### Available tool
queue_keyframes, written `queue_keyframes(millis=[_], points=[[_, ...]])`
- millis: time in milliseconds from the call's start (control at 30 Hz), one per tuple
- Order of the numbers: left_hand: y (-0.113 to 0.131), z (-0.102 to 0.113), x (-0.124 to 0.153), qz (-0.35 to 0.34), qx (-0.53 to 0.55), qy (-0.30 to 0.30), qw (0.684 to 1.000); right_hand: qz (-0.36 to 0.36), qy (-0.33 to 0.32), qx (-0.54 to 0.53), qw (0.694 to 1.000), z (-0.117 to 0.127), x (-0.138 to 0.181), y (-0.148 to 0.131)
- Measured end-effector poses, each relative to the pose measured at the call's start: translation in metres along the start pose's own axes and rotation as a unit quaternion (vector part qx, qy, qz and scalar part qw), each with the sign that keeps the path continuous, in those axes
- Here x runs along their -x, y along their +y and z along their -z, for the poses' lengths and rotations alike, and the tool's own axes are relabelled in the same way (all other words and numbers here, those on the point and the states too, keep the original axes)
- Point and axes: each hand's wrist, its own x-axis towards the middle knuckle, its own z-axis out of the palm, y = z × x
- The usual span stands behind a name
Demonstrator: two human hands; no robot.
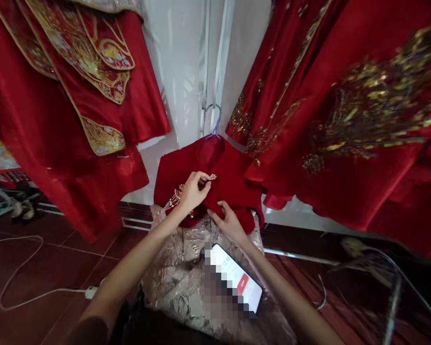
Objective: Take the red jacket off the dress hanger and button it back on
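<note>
A short red garment (233, 165), velvety in look, hangs from a purple hanger (216, 129) in front of me. My left hand (194, 192) pinches its front edge beside a small beaded ornament (213, 177) at the fingertips. Lower down, my right hand (230, 223) holds the garment's edge between thumb and fingers. Part of the cloth is hidden behind both hands. A beaded tassel ornament (175, 197) shows on the garment to the left of my left wrist.
Embroidered red garments (143, 96) hang on the left, and more with gold sequins (366, 105) on the right. Crinkled clear plastic (175, 268) covers my lap, with a lit phone (237, 278) on it. A white cable (39, 293) crosses the tiled floor. Metal rails (301, 257) run low behind.
</note>
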Motion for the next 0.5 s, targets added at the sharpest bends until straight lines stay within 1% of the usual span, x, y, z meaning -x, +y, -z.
queue_keyframes(millis=[100,200,300,367,433,467,500], points=[[-0.001,0.006,-0.015,-0.009,-0.090,-0.024,0.996,0.025,-0.039,-0.004,0.999,0.012,-0.004,-0.006],[-0.005,0.011,-0.028,-0.059,-0.145,-0.065,0.986,0.032,-0.074,-0.001,0.997,0.025,-0.008,-0.012],[-0.009,0.018,-0.039,-0.139,-0.161,-0.109,0.971,0.037,-0.102,0.018,0.994,0.037,-0.008,-0.019],[-0.010,0.022,-0.044,-0.189,-0.164,-0.127,0.960,0.036,-0.128,0.043,0.990,0.045,-0.007,-0.022],[-0.011,0.026,-0.047,-0.223,-0.167,-0.131,0.951,0.033,-0.156,0.073,0.984,0.051,-0.004,-0.022],[-0.012,0.027,-0.048,-0.234,-0.170,-0.129,0.948,0.036,-0.161,0.091,0.982,0.053,-0.003,-0.022],[-0.013,0.028,-0.049,-0.242,-0.176,-0.126,0.946,0.043,-0.154,0.108,0.981,0.054,-0.002,-0.022]])
